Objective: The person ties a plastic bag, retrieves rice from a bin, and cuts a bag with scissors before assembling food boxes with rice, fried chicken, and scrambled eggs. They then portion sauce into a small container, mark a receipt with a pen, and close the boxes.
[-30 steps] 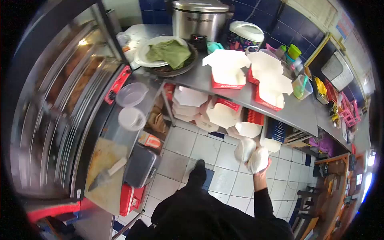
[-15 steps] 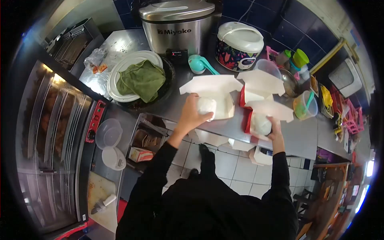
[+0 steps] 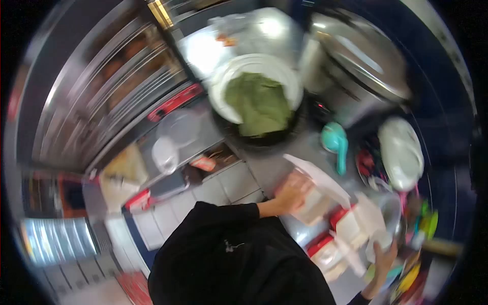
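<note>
Three open boxes sit close together on the steel bench point(image 3: 277, 161). The left box point(image 3: 311, 204) has its white lid raised on the far side. The left hand point(image 3: 294, 194) lies over its left end, the fingers reaching onto the box; the blur hides whether this grip pinches anything. Right of it stands the middle box point(image 3: 351, 229), with a red end and its lid folded out to the right. The near box point(image 3: 328, 258), also red at one end, is just beside the middle one.

The right hand point(image 3: 385, 262) is right of these two boxes, its thumb and a finger parted, beside a pale thing point(image 3: 377, 245) too blurred to name. I cannot tell whether this grip holds it.

Beyond the left box, a teal ladle point(image 3: 335, 142) lies on the bench. Farther left, a green cloth point(image 3: 259, 104) is draped over a white plate point(image 3: 229, 76), on a dark round tray point(image 3: 262, 141). A large steel cooker point(image 3: 356, 66) stands at the far right, a smaller white-lidded cooker point(image 3: 401, 152) nearer. At the left are a glass-fronted cabinet point(image 3: 109, 84) and a cutting board point(image 3: 122, 175) with a knife point(image 3: 123, 182) on it.
</note>
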`<state>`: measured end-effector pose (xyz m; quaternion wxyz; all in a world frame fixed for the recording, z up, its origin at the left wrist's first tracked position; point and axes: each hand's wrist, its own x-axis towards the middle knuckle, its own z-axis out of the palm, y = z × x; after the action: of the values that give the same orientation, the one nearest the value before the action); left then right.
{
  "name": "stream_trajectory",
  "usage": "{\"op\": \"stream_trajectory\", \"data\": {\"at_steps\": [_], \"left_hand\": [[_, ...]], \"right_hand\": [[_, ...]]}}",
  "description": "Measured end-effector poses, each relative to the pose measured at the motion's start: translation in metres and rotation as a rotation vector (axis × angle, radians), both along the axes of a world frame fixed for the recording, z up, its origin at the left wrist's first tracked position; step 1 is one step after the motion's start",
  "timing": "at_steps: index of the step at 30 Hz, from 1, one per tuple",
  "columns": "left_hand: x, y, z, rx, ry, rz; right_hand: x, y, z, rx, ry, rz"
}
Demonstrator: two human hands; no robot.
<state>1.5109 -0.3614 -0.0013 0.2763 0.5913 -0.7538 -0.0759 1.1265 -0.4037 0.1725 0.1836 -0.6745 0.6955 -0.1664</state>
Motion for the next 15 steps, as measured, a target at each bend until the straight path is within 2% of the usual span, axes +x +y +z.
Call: {"op": "stream_trajectory", "data": {"at_steps": [1,2,4,6,8,9,10,11,12,13,15], "left_hand": [[0.004,0.004,0.007,-0.114,-0.022,-0.027],[0.013,0.005,0.014,-0.140,0.088,-0.014],[0.039,0.013,0.024,-0.221,0.309,-0.015],[0.090,0.037,0.017,-0.292,0.369,0.246],[0.148,0.084,0.021,-0.284,0.358,0.749],[0.180,0.111,-0.006,-0.427,0.233,1.035],[0.207,0.146,-0.013,-0.508,0.290,1.265],[0.235,0.190,-0.031,-0.449,0.460,1.505],[0.258,0.225,-0.021,-0.632,0.377,1.657],[0.275,0.265,-0.019,-0.692,0.491,1.817],[0.337,0.377,-0.069,-0.512,-0.158,2.096]], "right_hand": [[-0.002,-0.027,-0.010,0.116,0.186,0.111],[0.002,-0.052,-0.027,0.256,0.278,0.156],[0.003,-0.073,-0.068,0.267,0.323,0.328],[-0.019,-0.097,-0.123,0.143,0.236,0.640],[0.049,-0.092,-0.076,0.549,0.032,0.725],[0.027,-0.107,-0.111,0.755,-0.042,0.636],[0.008,-0.116,-0.142,0.720,-0.072,0.689],[-0.009,-0.123,-0.171,0.682,-0.104,0.736],[-0.010,-0.131,-0.186,0.639,-0.138,0.785],[0.001,-0.128,-0.174,0.630,0.023,0.735],[0.036,-0.103,-0.114,0.597,0.334,0.614]]}}
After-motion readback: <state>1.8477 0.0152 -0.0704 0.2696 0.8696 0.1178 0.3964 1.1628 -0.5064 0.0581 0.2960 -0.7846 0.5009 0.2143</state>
